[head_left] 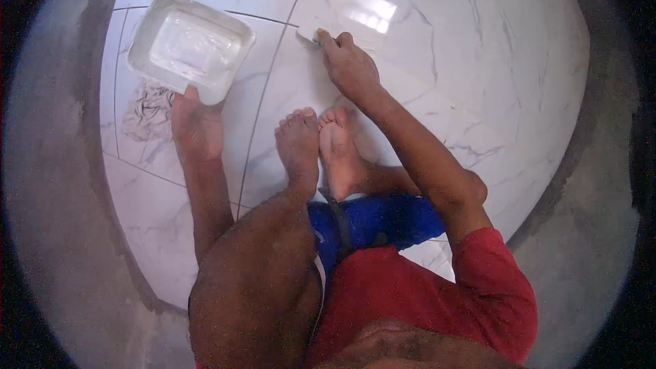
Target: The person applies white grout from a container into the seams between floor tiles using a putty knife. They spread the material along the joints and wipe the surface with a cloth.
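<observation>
Here the person squats barefoot on a glossy white marble-look tile floor (478, 61), and both hands are down at work on it. The right hand (350, 65) reaches toward twelve o'clock and closes its fingers around a small flat pale tool (306, 34), seemingly a scraper or sponge block, pressing its edge right onto a thin grey grout line (273, 75); the low grip with the index finger laid along the top looks suited to bearing down along the joint. The left hand (197, 126), out at about ten o'clock, lies flat with fingers together and touches the near rim of a white rectangular tub (147, 51), which holds clear water; kept there, the tub is steadied and stays within reach of the working hand. Just beside that hand, at nine o'clock, a crumpled grey-streaked rag (145, 113) lies on the tile, partly under the tub's edge. The two bare feet (318, 143) sit together in the middle, just below the tool. Ceiling light glares off the tiles at one o'clock. Around the tiled patch runs a band of bare grey cement (61, 198), rough and unfinished, sweeping round from seven to eleven o'clock and again on the right.
</observation>
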{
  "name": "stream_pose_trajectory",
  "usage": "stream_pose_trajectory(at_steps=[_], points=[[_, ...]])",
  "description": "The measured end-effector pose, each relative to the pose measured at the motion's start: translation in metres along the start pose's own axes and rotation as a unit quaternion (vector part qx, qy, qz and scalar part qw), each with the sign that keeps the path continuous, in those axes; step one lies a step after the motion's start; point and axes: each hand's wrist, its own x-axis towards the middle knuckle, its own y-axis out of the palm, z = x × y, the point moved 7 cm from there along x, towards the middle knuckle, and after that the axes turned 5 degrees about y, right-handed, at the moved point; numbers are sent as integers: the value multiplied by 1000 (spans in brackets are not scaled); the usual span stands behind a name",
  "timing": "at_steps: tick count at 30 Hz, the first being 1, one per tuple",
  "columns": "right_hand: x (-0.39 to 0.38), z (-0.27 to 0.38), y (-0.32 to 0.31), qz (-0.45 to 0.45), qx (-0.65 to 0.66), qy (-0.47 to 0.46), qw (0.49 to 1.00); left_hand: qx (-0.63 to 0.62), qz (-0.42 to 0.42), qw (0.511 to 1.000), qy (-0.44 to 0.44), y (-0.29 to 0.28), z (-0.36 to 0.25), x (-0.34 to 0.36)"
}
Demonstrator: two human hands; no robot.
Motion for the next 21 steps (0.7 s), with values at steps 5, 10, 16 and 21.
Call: stream_pose_trajectory(at_steps=[5,10,16,21], points=[[-37,68,80,20,-48,-71,996,-5,-19,1000,15,-105,-15,-59],[-61,82,107,54,-89,-101,989,-33,-26,999,7,-131,-25,-79],[-61,117,105,83,-115,-112,984,29,-64,998,-5,-163,-31,-92],[-58,135,111,96,-138,-123,978,33,-18,999,-10,-173,-23,-85]])
